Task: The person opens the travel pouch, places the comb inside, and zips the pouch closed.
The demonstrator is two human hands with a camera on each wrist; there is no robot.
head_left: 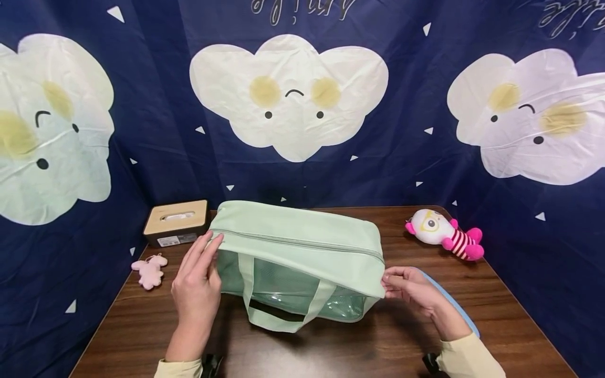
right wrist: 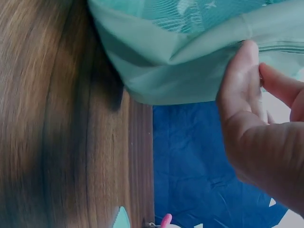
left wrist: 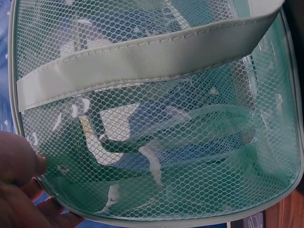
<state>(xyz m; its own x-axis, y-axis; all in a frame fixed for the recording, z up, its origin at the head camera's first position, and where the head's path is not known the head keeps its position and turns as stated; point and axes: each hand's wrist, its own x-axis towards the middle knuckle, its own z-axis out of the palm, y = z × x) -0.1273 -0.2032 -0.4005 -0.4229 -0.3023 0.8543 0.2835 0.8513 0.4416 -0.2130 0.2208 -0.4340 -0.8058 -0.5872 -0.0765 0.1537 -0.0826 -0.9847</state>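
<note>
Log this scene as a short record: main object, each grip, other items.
Main object: pale green bag, zipper along the top, handle on the near side
Left grip: on the bag's left end
Right grip: pinching the bag's right end
Left side: tissue box, pink plush
Right side: striped plush toy; blue item, partly hidden
Surface: wood-grain table
</note>
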